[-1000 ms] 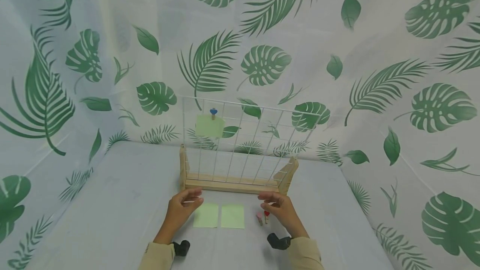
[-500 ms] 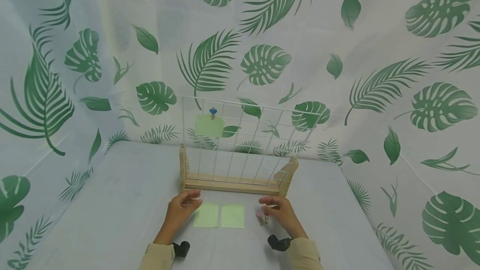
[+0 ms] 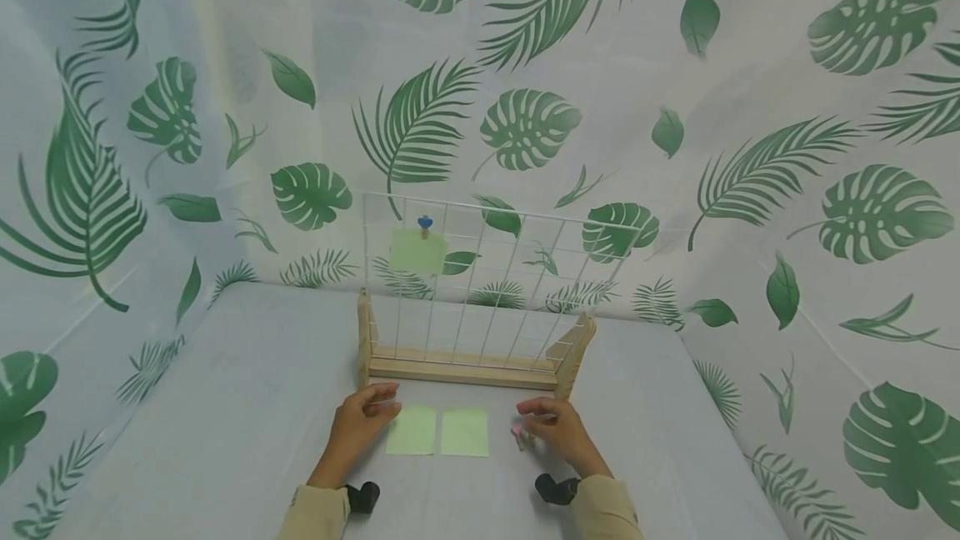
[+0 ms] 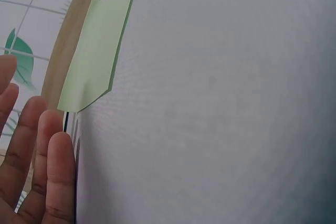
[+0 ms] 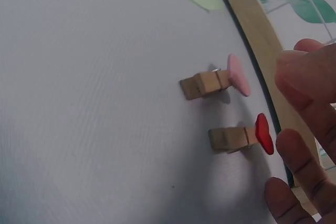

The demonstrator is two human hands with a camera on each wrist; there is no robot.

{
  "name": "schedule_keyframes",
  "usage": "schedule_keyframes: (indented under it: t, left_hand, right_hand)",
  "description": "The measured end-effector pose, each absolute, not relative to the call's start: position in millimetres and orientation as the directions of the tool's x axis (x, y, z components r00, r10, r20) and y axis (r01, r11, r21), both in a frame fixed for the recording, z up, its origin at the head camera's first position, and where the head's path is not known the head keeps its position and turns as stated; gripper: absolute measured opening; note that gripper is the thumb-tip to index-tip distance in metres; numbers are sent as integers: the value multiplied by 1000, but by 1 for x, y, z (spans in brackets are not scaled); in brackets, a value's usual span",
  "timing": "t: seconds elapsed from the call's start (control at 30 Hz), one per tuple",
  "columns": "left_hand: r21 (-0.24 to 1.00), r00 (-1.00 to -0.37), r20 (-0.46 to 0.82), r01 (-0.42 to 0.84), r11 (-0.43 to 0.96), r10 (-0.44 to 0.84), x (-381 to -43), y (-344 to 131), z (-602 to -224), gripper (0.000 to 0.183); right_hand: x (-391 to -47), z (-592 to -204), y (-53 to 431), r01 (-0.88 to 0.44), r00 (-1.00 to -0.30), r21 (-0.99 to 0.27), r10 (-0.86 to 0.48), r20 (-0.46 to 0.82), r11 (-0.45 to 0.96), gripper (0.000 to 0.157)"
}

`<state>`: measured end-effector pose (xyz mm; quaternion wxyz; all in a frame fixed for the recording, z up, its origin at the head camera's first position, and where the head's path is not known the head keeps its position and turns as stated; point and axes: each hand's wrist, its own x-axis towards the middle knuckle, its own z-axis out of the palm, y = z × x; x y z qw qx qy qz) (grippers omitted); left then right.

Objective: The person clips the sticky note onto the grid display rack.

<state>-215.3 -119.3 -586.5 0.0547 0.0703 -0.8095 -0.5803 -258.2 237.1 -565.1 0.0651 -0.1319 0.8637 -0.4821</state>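
Note:
Two light green paper notes, a left one (image 3: 411, 431) and a right one (image 3: 465, 432), lie side by side on the table. My left hand (image 3: 362, 423) hovers by the left note, fingers relaxed and holding nothing. My right hand (image 3: 558, 430) is above two small wooden clothespins, its fingers loosely bent and nothing between them. One clothespin has a pink top (image 5: 210, 83), the other a red heart top (image 5: 233, 139); in the head view the hand mostly covers the red one. A third note (image 3: 417, 252) hangs on the wire grid under a blue-topped clothespin (image 3: 425, 226).
Behind the notes stands a white wire grid (image 3: 487, 290) in a wooden stand (image 3: 465, 373). Leaf-patterned white sheeting (image 3: 525, 40) surrounds the white table (image 3: 225, 407) at the back and sides. Black wrist cameras sit at both wrists.
My right hand has lowered slightly towards the clothespins, covering the red one in the head view. My left hand has shifted barely down and left. The notes stay put.

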Motion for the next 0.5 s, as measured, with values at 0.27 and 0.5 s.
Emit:
schedule_keyframes:
  t: [0.27, 0.5]
  left_hand:
    - [937, -984, 7, -56, 344, -180, -216, -119, -583, 32]
    - [911, -985, -10, -80, 404, -171, -217, -118, -584, 33]
  right_hand:
    - [-261, -572, 239, -192, -945, -828, -326, 12, 527, 19]
    - [-259, -573, 236, -153, -957, -811, -289, -21, 565, 18]
